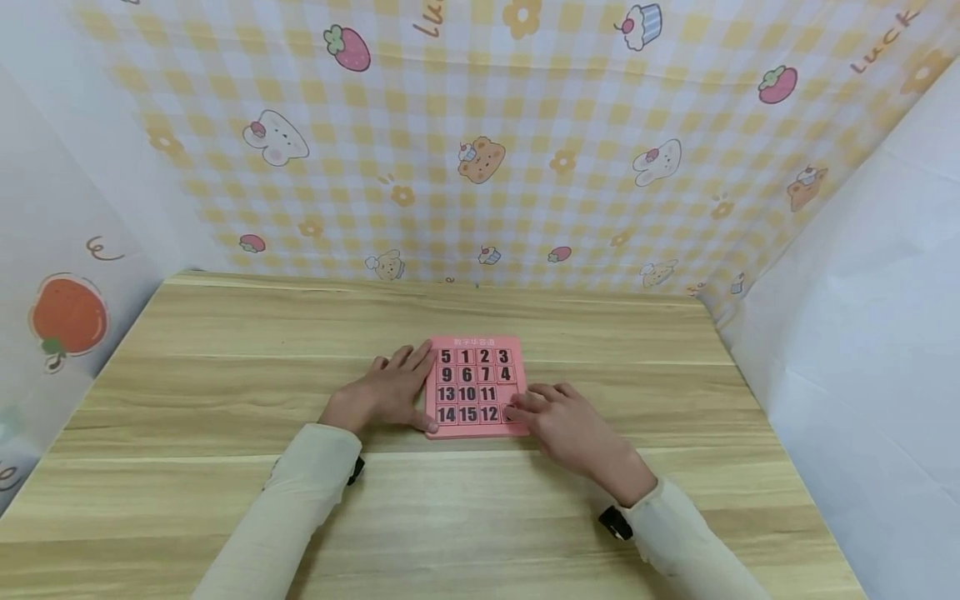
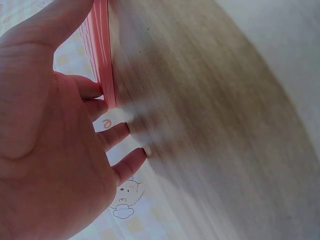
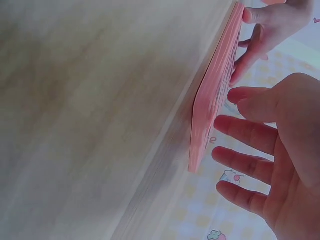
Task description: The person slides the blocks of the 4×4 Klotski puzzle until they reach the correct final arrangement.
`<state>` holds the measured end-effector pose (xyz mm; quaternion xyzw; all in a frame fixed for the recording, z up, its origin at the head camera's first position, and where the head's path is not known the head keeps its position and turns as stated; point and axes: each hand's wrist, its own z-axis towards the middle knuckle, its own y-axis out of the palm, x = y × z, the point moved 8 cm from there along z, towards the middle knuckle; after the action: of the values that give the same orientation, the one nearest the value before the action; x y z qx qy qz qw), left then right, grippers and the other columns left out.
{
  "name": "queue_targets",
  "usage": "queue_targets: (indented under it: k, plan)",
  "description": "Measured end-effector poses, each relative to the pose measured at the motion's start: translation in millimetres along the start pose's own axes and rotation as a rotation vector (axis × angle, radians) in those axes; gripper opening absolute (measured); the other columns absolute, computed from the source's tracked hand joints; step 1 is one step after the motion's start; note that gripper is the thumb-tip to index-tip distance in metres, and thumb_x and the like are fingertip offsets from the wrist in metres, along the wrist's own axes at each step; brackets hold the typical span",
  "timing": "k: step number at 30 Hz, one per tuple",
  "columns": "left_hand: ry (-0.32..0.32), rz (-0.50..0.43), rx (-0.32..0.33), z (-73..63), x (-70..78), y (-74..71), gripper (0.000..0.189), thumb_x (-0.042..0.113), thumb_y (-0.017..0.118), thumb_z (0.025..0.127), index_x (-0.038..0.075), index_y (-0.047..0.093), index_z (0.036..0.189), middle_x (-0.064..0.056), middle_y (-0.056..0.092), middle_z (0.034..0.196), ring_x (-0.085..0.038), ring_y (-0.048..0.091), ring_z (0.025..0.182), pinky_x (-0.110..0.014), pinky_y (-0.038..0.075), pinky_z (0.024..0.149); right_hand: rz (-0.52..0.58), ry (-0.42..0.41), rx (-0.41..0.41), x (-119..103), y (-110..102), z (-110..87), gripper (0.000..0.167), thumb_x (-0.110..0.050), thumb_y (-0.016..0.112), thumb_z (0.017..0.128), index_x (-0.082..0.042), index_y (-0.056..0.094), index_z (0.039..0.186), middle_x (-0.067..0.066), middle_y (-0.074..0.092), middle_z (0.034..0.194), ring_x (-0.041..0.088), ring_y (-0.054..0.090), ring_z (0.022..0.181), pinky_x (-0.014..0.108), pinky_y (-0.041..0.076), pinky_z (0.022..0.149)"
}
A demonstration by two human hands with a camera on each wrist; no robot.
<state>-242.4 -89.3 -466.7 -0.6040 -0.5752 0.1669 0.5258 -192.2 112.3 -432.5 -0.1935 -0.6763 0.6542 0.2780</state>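
A pink sliding number puzzle (image 1: pixel 477 340) lies flat on the table, its black-numbered tiles facing up. Its top row reads 5, 1, 2, 3; the gap is at the right end of the third row. Along the puzzle's left edge rests my left hand (image 1: pixel 386 393), fingers spread, a fingertip by the upper left corner and the thumb at the lower left one. From the right, my right hand (image 1: pixel 573 429) reaches over the frame, a fingertip on the lower right tile, mostly covering its number. The right wrist view shows this hand's fingers (image 3: pixel 245 162) extended beside the pink edge.
The wood-grain table (image 1: pixel 465 517) carries the puzzle near its middle. Behind it hangs a yellow checked cloth (image 1: pixel 420 158) with cartoon prints. White sheets (image 1: pixel 862 292) rise along the sides.
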Motion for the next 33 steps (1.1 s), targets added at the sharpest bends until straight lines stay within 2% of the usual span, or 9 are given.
queue_targets:
  k: [4, 11, 22, 33]
  plan:
    - [0.002, 0.002, 0.002, -0.1, 0.0, -0.3, 0.118, 0.055, 0.077, 0.079, 0.006, 0.007, 0.16, -0.008, -0.005, 0.168, -0.038, 0.0, 0.153, -0.06, 0.008, 0.121, -0.017, -0.016, -0.004, -3.9, 0.1, -3.6, 0.049, -0.007, 0.066, 0.082, -0.024, 0.067, 0.128, 0.001, 0.065, 0.133, 0.028, 0.058, 0.125, 0.049, 0.049, 0.099]
    - [0.002, -0.002, 0.005, 0.2, -0.4, -0.4, 0.118, 0.056, 0.077, 0.078, 0.006, 0.008, 0.159, -0.009, -0.004, 0.168, -0.038, 0.001, 0.153, -0.06, 0.009, 0.12, -0.041, -0.025, 0.01, -7.6, -1.7, -6.0, 0.05, -0.008, 0.068, 0.08, -0.026, 0.07, 0.126, 0.002, 0.065, 0.133, 0.029, 0.058, 0.124, 0.048, 0.05, 0.099]
    - [0.008, -0.005, 0.004, -0.3, -0.1, -0.7, 0.12, 0.058, 0.077, 0.077, 0.005, 0.007, 0.159, -0.01, -0.005, 0.167, -0.039, 0.001, 0.153, -0.059, 0.009, 0.121, -0.028, -0.005, 0.012, -6.9, -0.9, -3.9, 0.046, -0.006, 0.067, 0.083, -0.025, 0.071, 0.124, 0.003, 0.065, 0.133, 0.029, 0.059, 0.123, 0.048, 0.051, 0.097]
    - [0.007, -0.012, 0.009, -0.1, -0.4, -0.1, 0.121, 0.059, 0.077, 0.076, 0.004, 0.008, 0.159, -0.011, -0.005, 0.167, -0.039, 0.001, 0.153, -0.06, 0.009, 0.12, -0.027, 0.0, 0.013, -3.9, 1.6, 0.4, 0.036, -0.015, 0.067, 0.092, -0.025, 0.07, 0.126, 0.004, 0.064, 0.135, 0.03, 0.059, 0.122, 0.05, 0.051, 0.097]
